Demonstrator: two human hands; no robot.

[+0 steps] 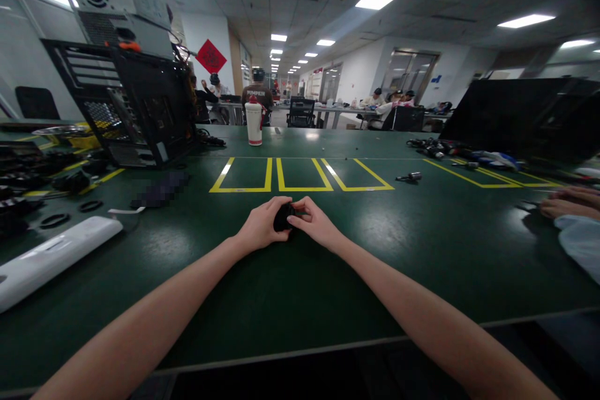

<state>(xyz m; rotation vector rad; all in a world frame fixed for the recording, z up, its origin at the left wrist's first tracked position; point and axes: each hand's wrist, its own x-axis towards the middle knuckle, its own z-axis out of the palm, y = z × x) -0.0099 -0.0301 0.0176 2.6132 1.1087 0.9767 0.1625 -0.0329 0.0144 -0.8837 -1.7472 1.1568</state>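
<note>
A small black rounded part (pixel 282 217) is held between both hands over the green table (pixel 262 287), in the middle of the head view. My left hand (pixel 262 223) wraps round it from the left, thumb below and fingers above. From the right, my right hand (pixel 313 220) pinches its edge with thumb and fingertips. The exact kind of part cannot be made out, since fingers cover much of it. Yellow tape frames (pixel 304 189) lie on the table just beyond the hands.
An open black computer case (pixel 140 106) stands at the left, near a white elongated device (pixel 56 259). A white cup (pixel 254 124) is at the back. A small dark metal tool (pixel 409 177) lies right of the tape. Another person's hands (pixel 569 203) rest at the right edge.
</note>
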